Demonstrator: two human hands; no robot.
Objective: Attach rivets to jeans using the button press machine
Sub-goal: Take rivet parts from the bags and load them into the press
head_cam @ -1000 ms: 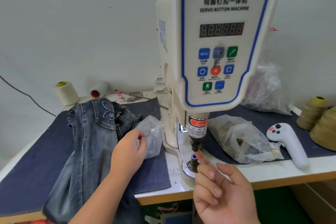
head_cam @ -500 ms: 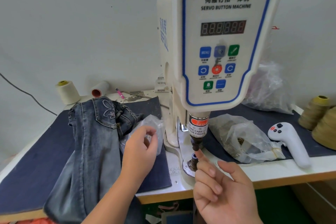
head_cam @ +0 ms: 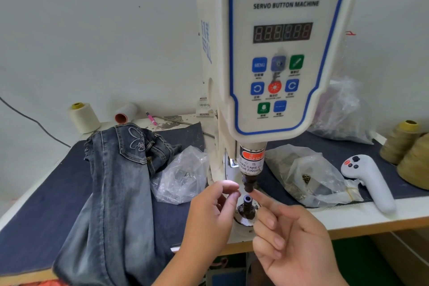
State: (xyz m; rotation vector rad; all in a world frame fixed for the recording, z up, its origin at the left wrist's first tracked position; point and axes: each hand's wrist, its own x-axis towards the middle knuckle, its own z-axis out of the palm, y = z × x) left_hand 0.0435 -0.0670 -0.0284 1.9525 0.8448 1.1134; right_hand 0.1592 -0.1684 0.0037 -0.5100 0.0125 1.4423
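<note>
The white servo button machine [head_cam: 285, 53] stands mid-table, its dark upper punch [head_cam: 249, 181] hanging just above the lower die [head_cam: 247, 199]. My right hand [head_cam: 294, 246] points its straight index finger up and touches the tip of the upper punch; the other fingers are curled. My left hand [head_cam: 209, 213] is beside the die on its left, thumb and index finger pinched together on what looks like a small rivet, too small to see plainly. Grey-blue jeans [head_cam: 116, 181] lie folded on the left, hanging over the front edge.
A clear plastic bag [head_cam: 181, 176] lies between jeans and machine. A second bag with metal parts [head_cam: 306, 174] and a white handheld controller [head_cam: 369, 181] lie to the right. Thread cones stand at back left [head_cam: 83, 117] and far right [head_cam: 404, 139]. A dark blue mat [head_cam: 34, 204] covers the table.
My left hand has left the plastic bag and moved right to the die, fingers pinched. My right index finger has stayed at the upper punch.
</note>
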